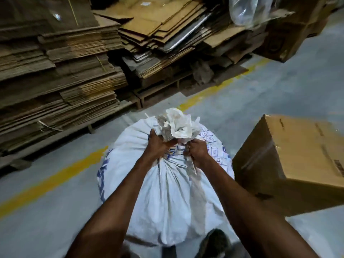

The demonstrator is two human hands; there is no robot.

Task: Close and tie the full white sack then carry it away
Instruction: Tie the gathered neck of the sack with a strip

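A full white sack (pixel 167 198) with blue print stands on the grey floor in front of me. Its mouth is gathered into a crumpled bunch (pixel 176 125) that sticks up above a tight neck. My left hand (pixel 158 144) grips the neck from the left side. My right hand (pixel 197 151) grips it from the right, with a pale string (pixel 192 165) hanging out below its fingers. Both fists are closed on the neck and touch the sack.
Tall stacks of flattened cardboard (pixel 55 75) on wooden pallets fill the left and back. A large brown carton (pixel 290 161) stands close on the right of the sack. A yellow floor line (pixel 55 177) runs diagonally. My dark shoe (pixel 214 243) shows below the sack.
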